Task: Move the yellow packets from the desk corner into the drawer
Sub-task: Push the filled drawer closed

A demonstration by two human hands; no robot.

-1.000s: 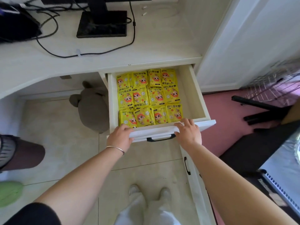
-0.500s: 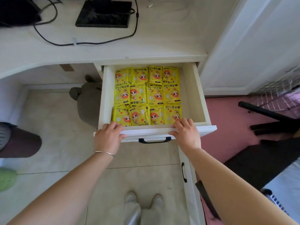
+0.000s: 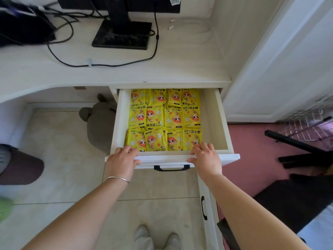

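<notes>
Both hands rest on the front panel of the open drawer (image 3: 226, 141), fingers curled over its top edge and thumbs against its face. The left hand (image 3: 122, 162), with a thin bangle (image 3: 118, 179) at the wrist, grips near the panel's left end; the right hand (image 3: 206, 158) grips right of the black handle (image 3: 172, 168), which sits between them. Inside, the yellow packets (image 3: 164, 120) lie flat in three rows of four, filling the left and middle of the drawer floor, with a bare strip along its right wall. The front row touches the fingertips of both hands. Above, the bench (image 3: 126, 73) carries a monitor stand (image 3: 122, 36) and black cables (image 3: 100, 65) toward its back edge. A grey plush toy (image 3: 99, 123) sits on the floor left of the drawer.
</notes>
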